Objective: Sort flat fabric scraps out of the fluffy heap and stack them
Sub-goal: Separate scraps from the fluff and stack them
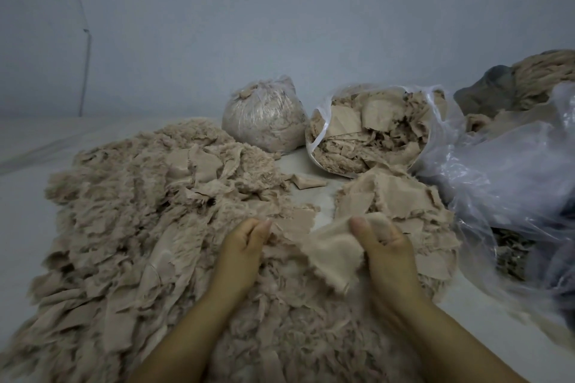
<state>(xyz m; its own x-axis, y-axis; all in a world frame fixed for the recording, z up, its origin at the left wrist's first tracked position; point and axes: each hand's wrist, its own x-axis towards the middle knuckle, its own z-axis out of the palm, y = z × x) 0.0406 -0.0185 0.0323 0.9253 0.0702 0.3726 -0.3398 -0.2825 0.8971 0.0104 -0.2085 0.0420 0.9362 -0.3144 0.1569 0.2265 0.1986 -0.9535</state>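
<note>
My right hand [384, 246] is clamped on a flat scrap [334, 250], thumb on top and fingers curled underneath; its zigzag edge hangs free toward 6 o'clock. My left hand [245, 242] has its fingers curled against the thumb, pinching the edge of another flat piece [295, 225] at the heap's edge. Both hands hover over the fluffy heap [140, 227], which spreads from 6 round to 10 o'clock. At 1 o'clock, just past my right hand, lies the stack of flat pieces [395, 196]. Between heap and stack a narrow strip of bare floor [323, 208] runs toward 12 o'clock, with one loose scrap [306, 181] on it. Farther out at 12 stand a tied bag [264, 115] and an open bag of cuttings [373, 130]. Loose clear plastic [504, 171] crowds the 2 to 3 o'clock side, touching the stack's far edge. More bare floor lies open at 9 o'clock.
</note>
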